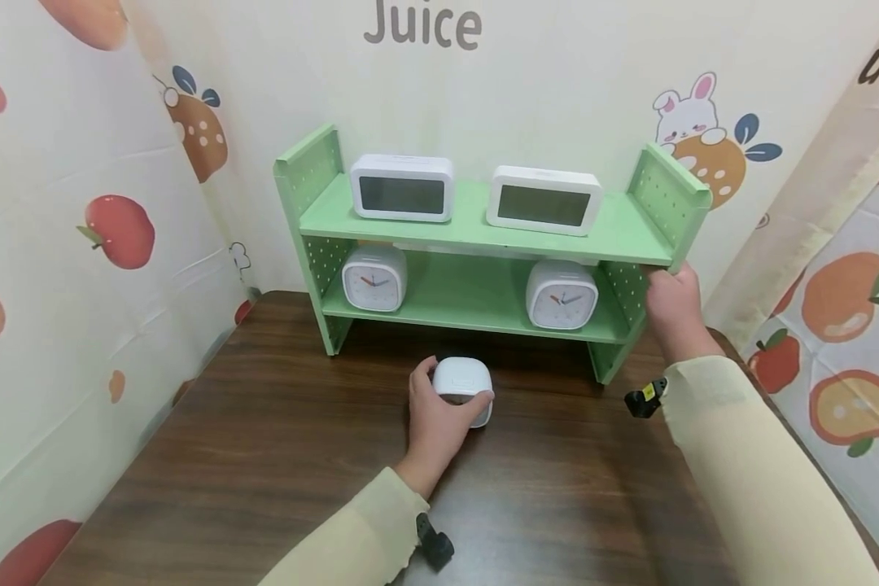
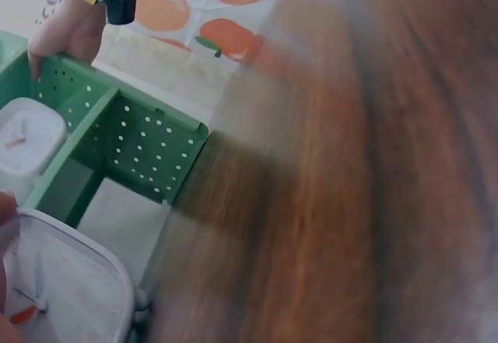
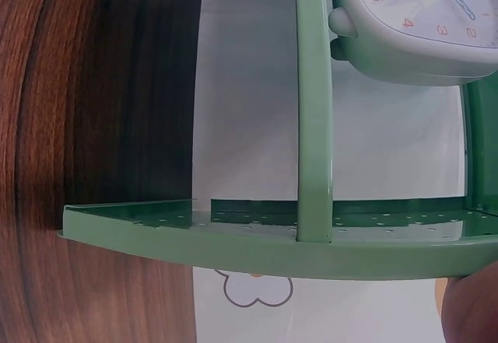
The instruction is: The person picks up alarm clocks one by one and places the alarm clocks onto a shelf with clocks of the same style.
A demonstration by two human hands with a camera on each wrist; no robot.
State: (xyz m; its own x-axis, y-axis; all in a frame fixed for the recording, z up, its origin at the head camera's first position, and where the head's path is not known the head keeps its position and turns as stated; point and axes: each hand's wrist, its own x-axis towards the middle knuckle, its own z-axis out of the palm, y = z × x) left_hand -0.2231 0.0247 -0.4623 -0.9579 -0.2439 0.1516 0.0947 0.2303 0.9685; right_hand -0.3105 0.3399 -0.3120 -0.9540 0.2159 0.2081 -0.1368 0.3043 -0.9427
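Observation:
In the head view my left hand (image 1: 439,427) holds a small white alarm clock (image 1: 463,373), thumb on one side and fingers on the other, just in front of a green two-tier shelf (image 1: 469,289). The held clock's dial (image 2: 70,281) shows at the lower left of the left wrist view, with an orange hand on it. My right hand (image 1: 675,313) grips the right side panel of the shelf below the upper tier; some of its fingers are hidden by the panel. Nearest to it on the lower tier stands a white analog clock (image 1: 561,295), also seen in the right wrist view.
Another white analog clock (image 1: 375,278) occupies the lower tier's left end. On the upper tier are two white digital clocks, one left (image 1: 402,189) and one right (image 1: 544,201). The shelf stands on a dark wooden table (image 1: 264,423), against fruit-printed cloth (image 1: 527,73).

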